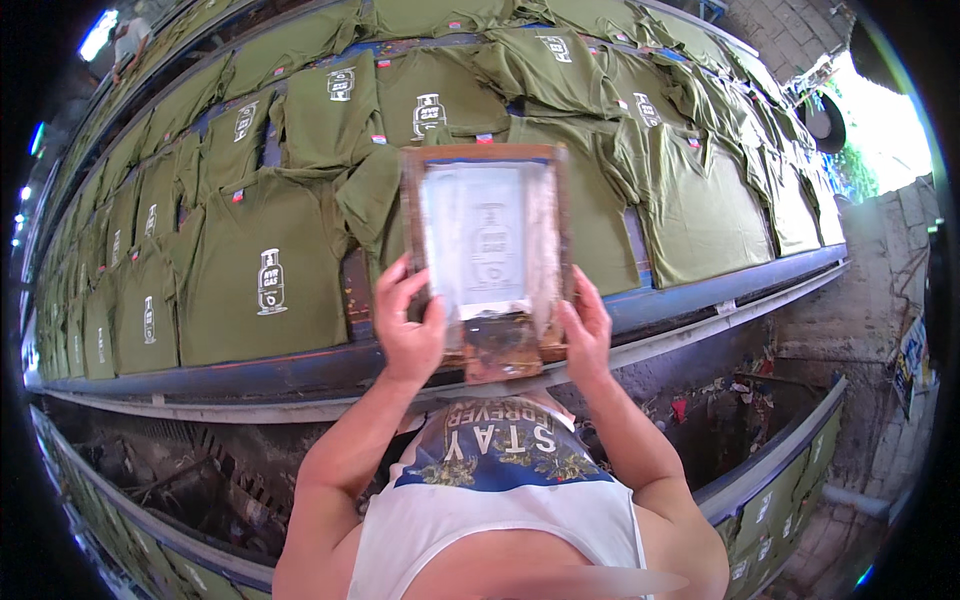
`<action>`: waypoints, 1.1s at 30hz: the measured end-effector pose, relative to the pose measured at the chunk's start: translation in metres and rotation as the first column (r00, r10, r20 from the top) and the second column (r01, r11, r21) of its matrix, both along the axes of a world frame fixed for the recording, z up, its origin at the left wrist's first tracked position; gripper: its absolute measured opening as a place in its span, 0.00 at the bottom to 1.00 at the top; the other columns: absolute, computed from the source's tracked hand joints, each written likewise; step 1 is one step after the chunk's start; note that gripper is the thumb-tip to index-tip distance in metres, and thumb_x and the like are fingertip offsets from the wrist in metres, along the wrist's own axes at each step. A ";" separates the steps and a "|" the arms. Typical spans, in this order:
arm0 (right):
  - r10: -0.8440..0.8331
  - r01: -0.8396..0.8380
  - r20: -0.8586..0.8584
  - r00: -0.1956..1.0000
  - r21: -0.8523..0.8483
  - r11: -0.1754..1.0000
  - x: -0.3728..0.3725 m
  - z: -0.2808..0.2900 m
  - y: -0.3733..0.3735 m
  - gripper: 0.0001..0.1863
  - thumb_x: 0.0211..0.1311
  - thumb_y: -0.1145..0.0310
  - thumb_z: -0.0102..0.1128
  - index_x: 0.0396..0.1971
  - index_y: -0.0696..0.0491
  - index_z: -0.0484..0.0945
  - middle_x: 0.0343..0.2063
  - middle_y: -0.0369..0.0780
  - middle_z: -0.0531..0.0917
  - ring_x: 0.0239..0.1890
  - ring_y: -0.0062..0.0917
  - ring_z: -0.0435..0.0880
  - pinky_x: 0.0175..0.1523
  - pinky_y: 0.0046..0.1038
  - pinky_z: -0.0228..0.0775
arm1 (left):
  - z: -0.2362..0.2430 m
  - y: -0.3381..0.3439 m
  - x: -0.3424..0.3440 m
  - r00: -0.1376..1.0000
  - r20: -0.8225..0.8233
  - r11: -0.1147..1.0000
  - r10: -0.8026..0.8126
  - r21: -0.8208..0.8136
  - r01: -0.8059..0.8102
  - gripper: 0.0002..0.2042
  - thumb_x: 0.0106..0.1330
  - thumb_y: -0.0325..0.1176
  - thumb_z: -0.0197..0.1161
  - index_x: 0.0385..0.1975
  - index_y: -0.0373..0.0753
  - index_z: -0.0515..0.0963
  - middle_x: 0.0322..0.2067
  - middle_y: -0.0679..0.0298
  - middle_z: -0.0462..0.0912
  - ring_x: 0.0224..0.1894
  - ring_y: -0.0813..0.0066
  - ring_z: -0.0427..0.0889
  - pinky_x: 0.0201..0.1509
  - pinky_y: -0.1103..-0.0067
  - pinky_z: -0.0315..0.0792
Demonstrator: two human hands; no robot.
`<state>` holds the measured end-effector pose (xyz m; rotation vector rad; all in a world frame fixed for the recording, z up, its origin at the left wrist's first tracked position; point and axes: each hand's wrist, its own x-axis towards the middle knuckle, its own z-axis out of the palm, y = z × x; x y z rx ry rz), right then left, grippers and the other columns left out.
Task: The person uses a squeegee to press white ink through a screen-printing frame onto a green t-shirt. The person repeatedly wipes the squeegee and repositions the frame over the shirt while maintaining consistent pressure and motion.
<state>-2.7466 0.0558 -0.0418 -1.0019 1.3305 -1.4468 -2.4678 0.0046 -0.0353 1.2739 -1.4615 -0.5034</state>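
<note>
Between my two hands I hold a wooden-framed printing screen, its pale mesh showing a gas-cylinder stencil. A squeegee, brown and stained, lies at the screen's near end. My left hand grips the left side of the frame, thumb on the near part. My right hand is closed on the right side. Under and beyond the screen lies an olive-green T-shirt, partly hidden by the frame. To its left is a T-shirt with a white cylinder print; the T-shirt to the right shows no print.
Several rows of olive T-shirts cover the long blue-edged table. Behind me, across a littered gap, runs another table with printed shirts. A person stands at the far left. A brick wall rises at the right.
</note>
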 end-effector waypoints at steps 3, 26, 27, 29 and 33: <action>-0.085 0.078 0.079 0.993 0.086 0.993 -0.077 0.013 0.019 0.34 0.83 0.76 0.64 0.84 0.64 0.69 0.75 0.46 0.81 0.74 0.27 0.82 0.81 0.33 0.69 | 0.000 -0.001 -0.085 0.994 -0.070 0.996 -0.086 0.017 0.087 0.22 0.63 0.19 0.73 0.59 0.37 0.89 0.73 0.44 0.82 0.74 0.46 0.81 0.80 0.59 0.73; 0.165 -0.168 -0.253 0.953 0.011 0.986 -0.143 -0.025 -0.046 0.28 0.84 0.74 0.67 0.78 0.65 0.77 0.76 0.45 0.75 0.75 0.29 0.79 0.80 0.33 0.72 | -0.050 -0.024 -0.128 0.966 -0.251 0.963 0.054 0.270 0.016 0.11 0.65 0.18 0.72 0.44 0.37 0.91 0.78 0.40 0.79 0.81 0.50 0.78 0.86 0.62 0.69; 0.167 -0.172 -0.261 0.951 0.004 0.985 -0.145 -0.026 -0.046 0.28 0.84 0.73 0.67 0.78 0.65 0.77 0.76 0.45 0.75 0.75 0.29 0.79 0.80 0.34 0.72 | -0.051 -0.024 -0.128 0.964 -0.261 0.963 0.056 0.270 0.017 0.10 0.65 0.18 0.72 0.44 0.37 0.91 0.78 0.40 0.79 0.81 0.50 0.78 0.86 0.62 0.69; 0.169 -0.175 -0.275 0.946 0.000 0.984 -0.145 -0.028 -0.047 0.28 0.84 0.73 0.67 0.78 0.65 0.76 0.76 0.45 0.74 0.75 0.29 0.79 0.80 0.34 0.72 | -0.053 -0.025 -0.128 0.961 -0.269 0.962 0.056 0.271 0.020 0.10 0.65 0.18 0.73 0.44 0.37 0.90 0.78 0.40 0.79 0.81 0.50 0.78 0.86 0.62 0.69; 0.159 -0.165 -0.264 0.951 -0.003 0.986 -0.144 -0.029 -0.046 0.26 0.86 0.73 0.65 0.77 0.65 0.77 0.76 0.46 0.75 0.75 0.30 0.79 0.81 0.35 0.71 | -0.054 -0.023 -0.128 0.956 -0.287 0.960 0.064 0.280 0.020 0.11 0.64 0.17 0.73 0.44 0.37 0.90 0.78 0.40 0.79 0.81 0.51 0.78 0.85 0.63 0.70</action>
